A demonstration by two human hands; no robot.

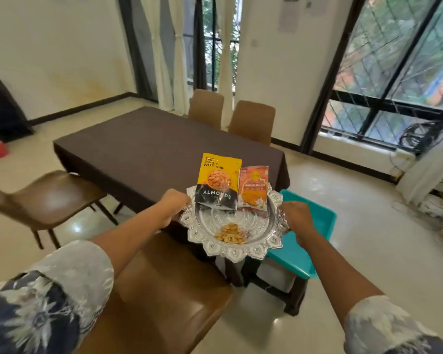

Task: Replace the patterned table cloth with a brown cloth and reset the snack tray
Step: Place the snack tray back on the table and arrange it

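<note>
Head view shows the tray (234,254) held in the air, just before the near corner of the table. The left hand (175,200) grips its left rim and the right hand (296,215) grips its right rim, fingers curled round the edge. The brown cloth (151,144) lies ahead and to the left, so I judge the tray must go forward; neither hand is nearer.

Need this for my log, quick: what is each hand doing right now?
Left hand: grip closed on the left rim of the silver tray.
Right hand: grip closed on the tray's right rim.
</note>
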